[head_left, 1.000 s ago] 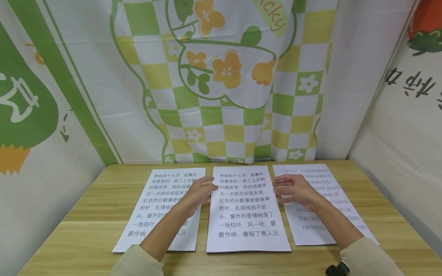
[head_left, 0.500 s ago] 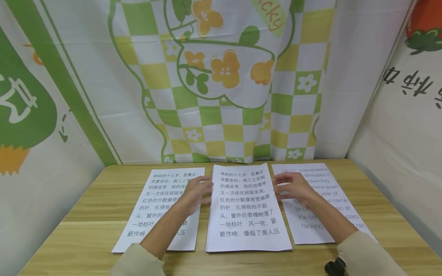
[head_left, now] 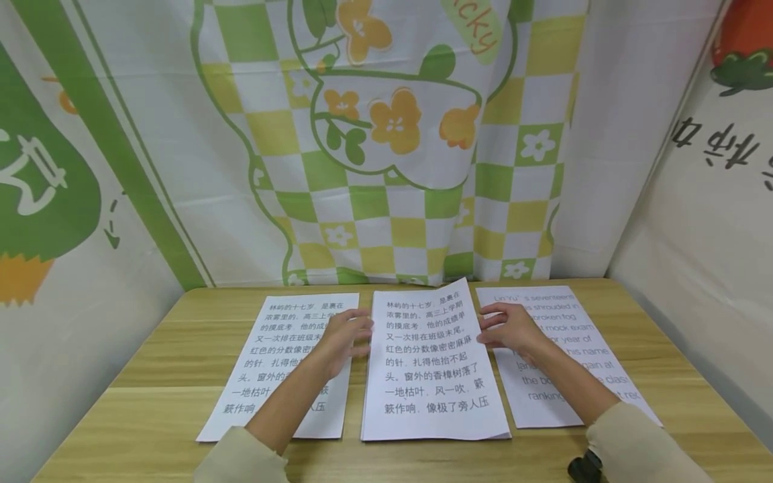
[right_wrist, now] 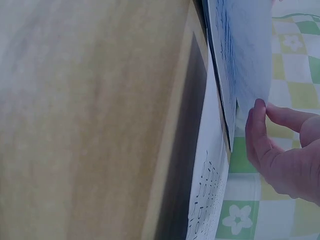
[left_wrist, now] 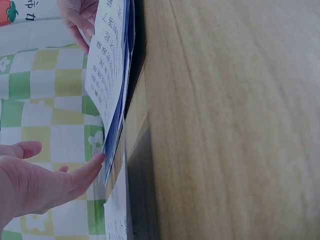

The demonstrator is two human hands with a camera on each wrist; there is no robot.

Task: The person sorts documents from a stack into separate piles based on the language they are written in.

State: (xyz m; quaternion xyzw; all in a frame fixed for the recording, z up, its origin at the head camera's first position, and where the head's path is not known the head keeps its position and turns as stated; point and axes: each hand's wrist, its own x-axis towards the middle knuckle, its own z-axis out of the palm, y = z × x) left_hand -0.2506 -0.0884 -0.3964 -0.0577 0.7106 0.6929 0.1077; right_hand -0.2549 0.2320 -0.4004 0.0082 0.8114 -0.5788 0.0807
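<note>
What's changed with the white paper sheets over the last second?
The white rectangular paper sheet in the middle, printed in Chinese, has lifted along its right side, far corner highest; the right hand pinches that edge. The left hand has drawn its thumb back from the left edge. The white Chinese-printed paper at left and white English-printed paper at right stayed put.

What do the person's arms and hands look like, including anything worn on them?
The left hand and right hand are bare, with no gloves or rings showing. The left sleeve and right sleeve are plain beige and stop short of the wrists. A small black object, unclear what, shows beside the right one.
</note>
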